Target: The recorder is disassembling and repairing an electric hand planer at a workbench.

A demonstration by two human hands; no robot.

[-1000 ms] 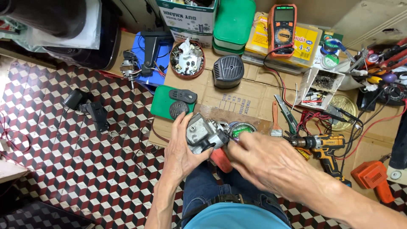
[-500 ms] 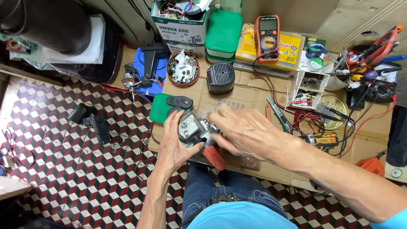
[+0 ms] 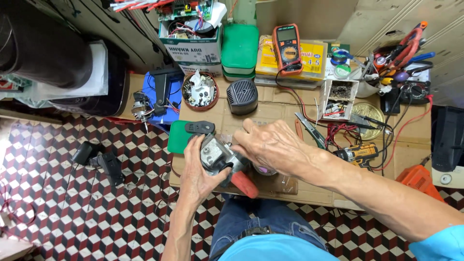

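At frame centre, the left hand [image 3: 199,170] grips a grey motor housing [image 3: 216,155]; the right hand [image 3: 271,146] curls over its top, above the cardboard surface [image 3: 270,108].

Free room is scarce on the cardboard sheet [image 3: 285,108]. Both hands sit at its near edge: left hand [image 3: 200,171] w/ the grey power tool head [image 3: 217,154], right hand [image 3: 273,145] over it, blocking the middle.

Behind them, close: black round motor cover [image 3: 242,95], bowl of small parts [image 3: 199,91], green lid [image 3: 180,137] w/ a black part on it. Gap betw. cover and the white parts box [image 3: 338,99] is bare cardboard, passable.

Right side clogged: red/black wires, pliers [image 3: 310,129], yellow drill [image 3: 356,152].

Back edge walled by green case [image 3: 240,50], multimeter [image 3: 288,42], cardboard box [image 3: 191,46].

Left: tiled floor [image 3: 72,212] mostly open, only a black gadget [image 3: 101,159].
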